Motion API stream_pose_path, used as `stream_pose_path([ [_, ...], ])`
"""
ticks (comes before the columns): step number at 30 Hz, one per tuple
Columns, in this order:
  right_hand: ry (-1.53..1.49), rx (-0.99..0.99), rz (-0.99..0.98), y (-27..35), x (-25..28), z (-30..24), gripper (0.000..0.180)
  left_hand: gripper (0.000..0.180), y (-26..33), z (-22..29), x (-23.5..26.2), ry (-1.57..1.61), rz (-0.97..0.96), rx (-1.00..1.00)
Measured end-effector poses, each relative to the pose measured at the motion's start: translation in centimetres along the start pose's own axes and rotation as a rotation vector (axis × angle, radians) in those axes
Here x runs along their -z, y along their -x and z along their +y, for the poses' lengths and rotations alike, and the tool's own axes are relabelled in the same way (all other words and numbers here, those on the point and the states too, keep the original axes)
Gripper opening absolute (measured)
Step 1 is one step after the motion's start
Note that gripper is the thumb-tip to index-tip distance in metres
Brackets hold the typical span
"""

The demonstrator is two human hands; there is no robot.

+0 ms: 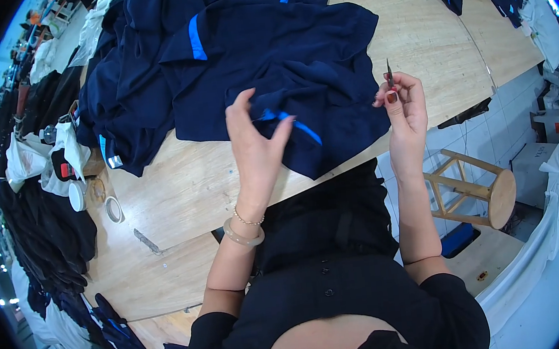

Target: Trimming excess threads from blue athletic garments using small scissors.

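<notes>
A dark navy garment (pixel 267 48) with bright blue strips lies spread and partly bunched on the wooden table. Over its near part is my left hand (pixel 252 140), thumb and fingers apart in a curve around a blue strip (pixel 307 133). Whether the fingertips touch the cloth is hard to tell. My right hand (pixel 407 118) is raised at the garment's right edge. Its fingers are closed on a small pair of thread snips (pixel 389 73), with the dark pointed blades facing away from me. The handle is mostly hidden in the fingers.
More navy garments (pixel 128 74) are heaped at the far left and along the far edge. A tape roll (pixel 114 209) and a white-lidded jar (pixel 78 196) sit on the left of the table (pixel 166 185). A wooden stool (pixel 472 188) stands on the floor to the right.
</notes>
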State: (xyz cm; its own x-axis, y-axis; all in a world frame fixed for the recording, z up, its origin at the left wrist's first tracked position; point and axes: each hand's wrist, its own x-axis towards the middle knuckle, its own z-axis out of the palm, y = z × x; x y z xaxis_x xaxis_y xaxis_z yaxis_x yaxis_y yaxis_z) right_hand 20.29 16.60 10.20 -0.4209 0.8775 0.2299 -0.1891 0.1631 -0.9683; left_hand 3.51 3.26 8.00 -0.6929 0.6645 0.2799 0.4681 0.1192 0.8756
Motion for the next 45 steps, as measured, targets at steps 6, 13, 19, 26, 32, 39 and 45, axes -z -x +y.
stream_pose_path([
  [6, 0.385, -0.109, 0.1, 0.1, 2.0, 2.4, 0.022, 0.025, 0.4, -4.5, 3.2, -0.117, 0.175, 0.122],
  [13, 0.929, -0.053, 0.097, -0.7, 7.2, 6.0, 0.031, 0.007, -0.3, -5.9, 7.1, 0.407, 0.173, 0.52],
  [19, 0.367, -0.434, 0.031, -2.5, 9.7, 6.6, 0.017, 0.022, -0.8, -10.2, 16.9, 1.454, 0.156, 0.537],
  [26, -0.065, -0.434, 0.293, -4.2, 12.2, 8.1, 0.013, 0.02, 0.2, -8.0, 17.5, 1.168, 0.29, 0.518],
  [32, -0.084, -0.448, 0.263, -4.3, 12.3, 8.3, 0.006, 0.019, -0.1, -4.1, 14.3, 1.122, 0.252, 0.528],
  [39, 0.046, -0.412, 0.23, -4.4, 11.8, 6.6, 0.01, 0.02, -0.7, -5.2, 14.3, 1.136, 0.177, 0.494],
  [45, -0.083, -0.079, -0.072, -2.2, 19.2, -2.7, 0.025, 0.02, 6.8, -5.6, 23.6, 0.835, 0.287, -0.204],
])
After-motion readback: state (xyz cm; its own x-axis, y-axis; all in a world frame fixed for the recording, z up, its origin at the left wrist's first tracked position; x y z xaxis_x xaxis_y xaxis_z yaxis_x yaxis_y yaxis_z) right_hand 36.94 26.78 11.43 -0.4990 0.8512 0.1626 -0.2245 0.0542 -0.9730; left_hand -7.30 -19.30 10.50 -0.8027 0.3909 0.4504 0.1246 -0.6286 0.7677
